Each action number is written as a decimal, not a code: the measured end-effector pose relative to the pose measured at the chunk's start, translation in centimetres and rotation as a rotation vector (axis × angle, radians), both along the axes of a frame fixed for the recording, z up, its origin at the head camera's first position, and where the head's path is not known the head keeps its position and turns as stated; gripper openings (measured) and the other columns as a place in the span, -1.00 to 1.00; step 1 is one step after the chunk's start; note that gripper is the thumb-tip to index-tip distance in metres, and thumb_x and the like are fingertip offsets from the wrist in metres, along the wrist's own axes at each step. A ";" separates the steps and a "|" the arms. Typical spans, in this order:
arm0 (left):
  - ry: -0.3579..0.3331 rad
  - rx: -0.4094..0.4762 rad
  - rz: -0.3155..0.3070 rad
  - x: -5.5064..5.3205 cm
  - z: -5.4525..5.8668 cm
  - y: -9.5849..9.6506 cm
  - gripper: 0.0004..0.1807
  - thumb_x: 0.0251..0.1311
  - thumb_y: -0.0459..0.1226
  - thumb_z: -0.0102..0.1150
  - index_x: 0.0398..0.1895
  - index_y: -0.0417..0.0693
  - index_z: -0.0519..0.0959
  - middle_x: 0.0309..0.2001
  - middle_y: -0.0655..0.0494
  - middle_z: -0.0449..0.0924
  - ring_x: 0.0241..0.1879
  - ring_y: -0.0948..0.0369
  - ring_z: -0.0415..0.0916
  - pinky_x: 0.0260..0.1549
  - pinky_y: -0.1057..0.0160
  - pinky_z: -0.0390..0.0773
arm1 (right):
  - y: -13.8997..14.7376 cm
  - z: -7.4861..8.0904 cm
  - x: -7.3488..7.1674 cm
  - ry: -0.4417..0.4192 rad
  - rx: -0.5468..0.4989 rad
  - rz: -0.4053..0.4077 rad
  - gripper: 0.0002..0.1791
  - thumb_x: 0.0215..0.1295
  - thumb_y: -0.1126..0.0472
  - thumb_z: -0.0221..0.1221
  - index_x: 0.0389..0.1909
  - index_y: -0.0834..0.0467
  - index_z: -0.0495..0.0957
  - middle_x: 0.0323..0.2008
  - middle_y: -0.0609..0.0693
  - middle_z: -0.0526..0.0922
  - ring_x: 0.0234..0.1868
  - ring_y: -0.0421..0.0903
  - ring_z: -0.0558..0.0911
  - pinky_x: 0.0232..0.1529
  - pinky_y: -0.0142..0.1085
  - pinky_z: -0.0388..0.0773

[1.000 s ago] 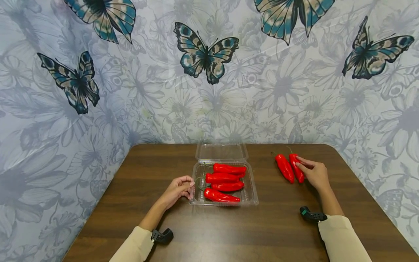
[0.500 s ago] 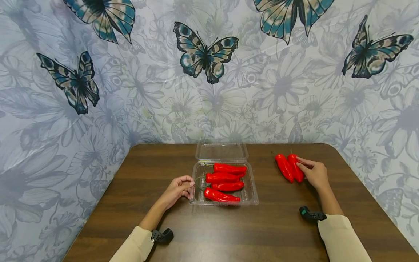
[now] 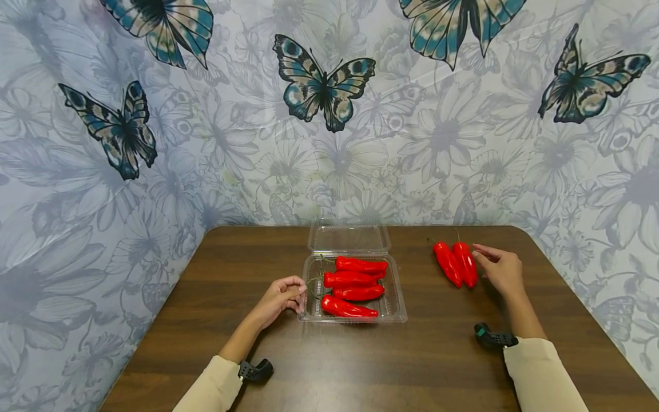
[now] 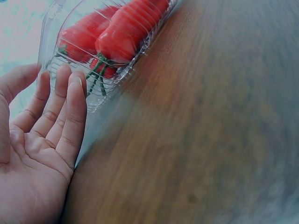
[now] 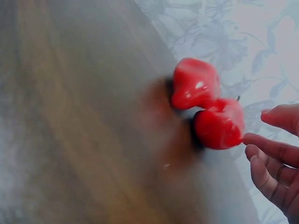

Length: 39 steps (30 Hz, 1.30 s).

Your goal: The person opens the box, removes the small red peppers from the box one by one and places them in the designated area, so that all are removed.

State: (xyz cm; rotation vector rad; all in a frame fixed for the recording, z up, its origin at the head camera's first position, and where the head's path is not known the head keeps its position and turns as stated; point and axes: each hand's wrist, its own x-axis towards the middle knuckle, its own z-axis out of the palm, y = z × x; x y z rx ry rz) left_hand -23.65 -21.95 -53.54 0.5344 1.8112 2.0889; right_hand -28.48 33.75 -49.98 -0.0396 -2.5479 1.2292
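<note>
A clear plastic clamshell container (image 3: 395, 309) lies in the middle of the table, its lid (image 3: 350, 236) folded back toward the wall. Several red peppers (image 3: 350, 280) with green stems lie in it side by side. My left hand (image 3: 280, 298) pinches the container's left rim between thumb and fingers; the left wrist view shows the fingertips (image 4: 77, 84) against the clear wall. At the right, two more red peppers lie together on the wood, a left one (image 3: 447, 264) and a right one (image 3: 465, 265). My right hand (image 3: 500, 273) is just beside the right pepper, fingers loosely extended and holding nothing.
The brown wooden table (image 3: 329, 366) ends at a wall covering (image 3: 443, 137) printed with butterflies and flowers. Black camera bands (image 3: 255, 371) sit on both wrists, below cream sleeves (image 3: 540, 372).
My right hand has nudged the right pepper against the left one, then let go and drawn slightly right. The left hand and the container have stayed put.
</note>
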 end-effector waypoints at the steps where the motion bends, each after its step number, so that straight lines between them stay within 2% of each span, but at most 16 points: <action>1: 0.001 0.001 0.000 0.0 0.0 0.0 -0.76 0.50 -0.40 -0.02 -0.05 -0.54 0.38 -0.42 0.07 0.61 -0.51 0.20 0.60 -0.46 0.28 0.66 | 0.0 0.3 0.1 0.009 0.010 -0.009 -0.60 0.47 0.08 0.22 0.14 0.28 0.64 -0.11 0.35 0.71 -0.63 -0.18 0.60 -0.62 -0.38 0.56; 5: 0.003 0.003 0.001 0.0 0.1 0.0 -0.79 0.50 -0.39 -0.01 -0.07 -0.50 0.41 -0.42 0.07 0.61 -0.51 0.20 0.60 -0.46 0.28 0.66 | -0.4 1.6 0.3 0.060 0.049 -0.039 -0.61 0.46 0.08 0.22 0.12 0.26 0.66 -0.15 0.32 0.73 -0.62 -0.31 0.58 -0.65 -0.44 0.50; 13: 0.008 0.003 0.003 0.0 0.1 0.0 -0.70 0.51 -0.38 -0.01 -0.03 -0.61 0.34 -0.42 0.08 0.61 -0.51 0.20 0.60 -0.46 0.28 0.66 | -1.5 4.3 0.7 0.162 0.070 -0.022 -0.63 0.45 0.06 0.23 0.10 0.21 0.69 -0.22 0.28 0.75 -0.59 -0.28 0.63 -0.64 -0.51 0.50; 21: 0.013 0.011 -0.009 -0.1 -0.2 0.0 -0.89 0.51 -0.41 -0.03 -0.10 -0.30 0.48 -0.42 0.07 0.62 -0.51 0.21 0.60 -0.46 0.29 0.66 | -3.3 6.5 1.4 0.269 0.088 0.022 -0.71 0.41 0.16 0.28 0.04 0.22 0.72 -0.27 0.25 0.75 -0.64 -0.35 0.55 -0.66 -0.52 0.45; 26: 0.014 0.007 -0.005 -0.1 -0.2 0.0 -0.82 0.50 -0.41 -0.03 -0.08 -0.46 0.42 -0.42 0.07 0.62 -0.51 0.21 0.60 -0.46 0.29 0.66 | -4.5 7.9 1.9 0.329 0.085 0.040 -0.73 0.37 0.21 0.31 0.02 0.23 0.73 -0.24 0.26 0.76 -0.60 -0.50 0.54 -0.63 -0.56 0.44; 31: 0.010 0.006 -0.001 0.0 -0.1 0.0 -0.73 0.51 -0.40 -0.03 -0.03 -0.59 0.34 -0.42 0.08 0.62 -0.51 0.21 0.60 -0.46 0.29 0.66 | -5.8 9.0 2.4 0.415 0.078 0.082 -0.76 0.32 0.31 0.33 -0.01 0.25 0.73 -0.26 0.25 0.77 -0.44 -0.65 0.52 -0.47 -0.69 0.43; 34: 0.010 0.004 0.001 -0.1 -0.2 0.1 -0.78 0.51 -0.40 -0.02 -0.06 -0.52 0.39 -0.42 0.07 0.61 -0.51 0.21 0.60 -0.46 0.29 0.66 | -6.6 9.4 2.7 0.452 0.078 0.119 -0.76 0.30 0.37 0.32 -0.02 0.28 0.73 -0.28 0.23 0.77 -0.39 -0.67 0.52 -0.38 -0.72 0.45; 39: 0.010 -0.006 0.006 -0.1 -0.3 0.1 -0.90 0.51 -0.38 -0.01 -0.12 -0.25 0.50 -0.42 0.06 0.61 -0.51 0.21 0.59 -0.47 0.28 0.66 | -7.9 9.9 3.1 0.499 0.093 0.186 -0.74 0.27 0.42 0.33 -0.02 0.29 0.72 -0.28 0.19 0.77 -0.42 -0.60 0.53 -0.42 -0.68 0.47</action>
